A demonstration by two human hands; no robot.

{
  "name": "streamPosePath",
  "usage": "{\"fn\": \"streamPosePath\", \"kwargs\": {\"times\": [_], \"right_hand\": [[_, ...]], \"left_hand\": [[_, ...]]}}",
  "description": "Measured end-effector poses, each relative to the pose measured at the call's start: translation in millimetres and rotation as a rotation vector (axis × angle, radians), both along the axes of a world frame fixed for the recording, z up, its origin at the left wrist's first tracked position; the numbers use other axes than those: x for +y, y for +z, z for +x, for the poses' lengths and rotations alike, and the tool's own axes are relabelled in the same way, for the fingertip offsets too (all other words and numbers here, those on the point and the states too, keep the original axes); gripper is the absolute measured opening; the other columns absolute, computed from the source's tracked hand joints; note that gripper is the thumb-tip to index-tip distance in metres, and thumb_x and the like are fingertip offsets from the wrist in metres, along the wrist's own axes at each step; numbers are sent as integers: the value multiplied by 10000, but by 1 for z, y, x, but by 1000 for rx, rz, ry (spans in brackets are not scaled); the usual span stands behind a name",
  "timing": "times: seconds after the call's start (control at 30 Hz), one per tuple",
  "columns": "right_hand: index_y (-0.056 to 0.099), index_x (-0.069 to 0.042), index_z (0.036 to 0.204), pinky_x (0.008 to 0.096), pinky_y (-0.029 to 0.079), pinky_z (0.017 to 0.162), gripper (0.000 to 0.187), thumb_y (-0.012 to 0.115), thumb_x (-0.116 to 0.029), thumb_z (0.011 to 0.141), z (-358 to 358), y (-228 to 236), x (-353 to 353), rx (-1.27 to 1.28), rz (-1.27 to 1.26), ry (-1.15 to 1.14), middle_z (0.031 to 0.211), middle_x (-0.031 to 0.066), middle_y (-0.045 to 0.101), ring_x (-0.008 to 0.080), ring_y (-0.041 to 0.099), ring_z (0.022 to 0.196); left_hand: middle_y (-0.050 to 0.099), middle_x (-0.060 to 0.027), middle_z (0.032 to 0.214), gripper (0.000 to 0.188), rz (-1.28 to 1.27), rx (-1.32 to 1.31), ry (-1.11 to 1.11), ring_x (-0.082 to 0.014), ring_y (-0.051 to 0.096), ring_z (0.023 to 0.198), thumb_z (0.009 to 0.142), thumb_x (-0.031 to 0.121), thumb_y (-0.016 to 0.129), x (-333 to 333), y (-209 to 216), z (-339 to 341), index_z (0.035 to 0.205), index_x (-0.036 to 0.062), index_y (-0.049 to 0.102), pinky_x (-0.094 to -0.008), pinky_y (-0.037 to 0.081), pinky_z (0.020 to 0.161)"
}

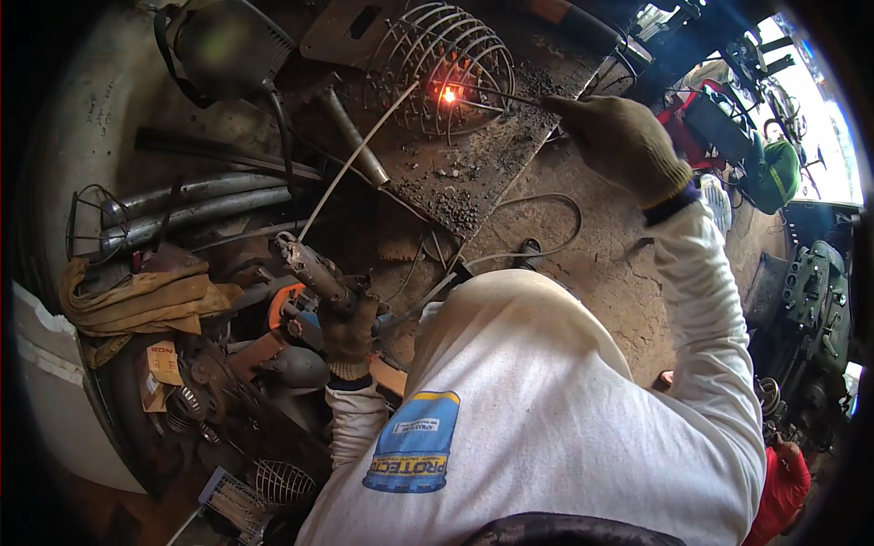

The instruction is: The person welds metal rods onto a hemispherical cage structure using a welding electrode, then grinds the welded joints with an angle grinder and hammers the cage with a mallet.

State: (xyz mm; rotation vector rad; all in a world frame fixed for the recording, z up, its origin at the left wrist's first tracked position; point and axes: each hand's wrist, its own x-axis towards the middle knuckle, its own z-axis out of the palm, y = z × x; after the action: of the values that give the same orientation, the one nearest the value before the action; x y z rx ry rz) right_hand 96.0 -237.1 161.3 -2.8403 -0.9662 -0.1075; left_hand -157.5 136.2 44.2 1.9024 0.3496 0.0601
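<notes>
White sleeves (pixel 546 382) fill the lower frame, nearest the lens. At 12 o'clock a rusty steel plate (pixel 455 173) carries a domed wire cage (pixel 437 64), a red glow at its middle. Tan gloves (pixel 137 300) lie heaped at 9 o'clock. At 1 o'clock the gloved right hand (pixel 624 136) pinches a thin wire (pixel 496 94) that juts from its fingertips toward 9, into the cage. Below centre the gloved left hand (pixel 350 323) clenches an electrode holder (pixel 309 264); its rod (pixel 360 155) slants toward 1 o'clock, tip near the glow
</notes>
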Motion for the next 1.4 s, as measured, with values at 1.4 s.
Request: {"fn": "streamPosePath", "kwargs": {"times": [1.4], "right_hand": [[639,-160,1304,397,528,554,388,617,-126,918,-25,-13,1,-152,-219,105,795,80,639,256,687,670]], "left_hand": [[689,-36,785,273,-288,-41,197,-121,675,640,857,161,785,-26,10,6,1046,27,641,-258,511,561]]}}
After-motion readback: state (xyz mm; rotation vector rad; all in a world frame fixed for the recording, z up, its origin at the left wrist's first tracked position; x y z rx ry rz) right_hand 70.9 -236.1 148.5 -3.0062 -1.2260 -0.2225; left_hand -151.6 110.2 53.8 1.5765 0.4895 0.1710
